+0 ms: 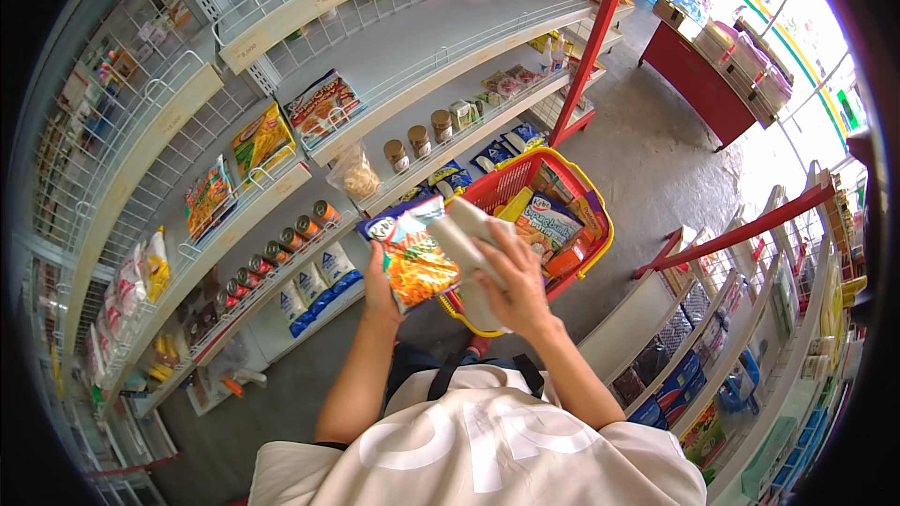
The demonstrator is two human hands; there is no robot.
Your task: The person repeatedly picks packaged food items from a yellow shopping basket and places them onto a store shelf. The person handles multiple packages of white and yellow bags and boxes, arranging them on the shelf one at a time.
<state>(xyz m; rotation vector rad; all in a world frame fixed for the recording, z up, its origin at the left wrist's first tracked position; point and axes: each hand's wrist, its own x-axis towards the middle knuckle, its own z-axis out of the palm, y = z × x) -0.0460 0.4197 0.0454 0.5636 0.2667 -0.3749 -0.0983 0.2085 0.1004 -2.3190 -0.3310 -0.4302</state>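
My left hand (383, 292) grips the left edge of a glossy Kobe food packet (420, 256) with a picture of fried food on its front. In my right hand (517, 277) is a pale folded cloth (460, 225), held close to the packet's right side. Whether the cloth touches the packet I cannot tell. Just beyond my hands stands a red plastic shopping basket (610, 228) with a yellow rim. Inside it lie another Kobe packet (548, 221), an orange-red box (568, 253) and other packaged goods; my right hand and the cloth hide part of it.
Wire-backed store shelves (436, 28) rise ahead and left, carrying jars (419, 142), cans (278, 253), a bag of pale snacks (357, 176) and blue-white packets (320, 284). A red post (594, 42) stands beyond the basket. Stocked shelving (675, 365) lines the right; a red desk (692, 84) stands farther off.
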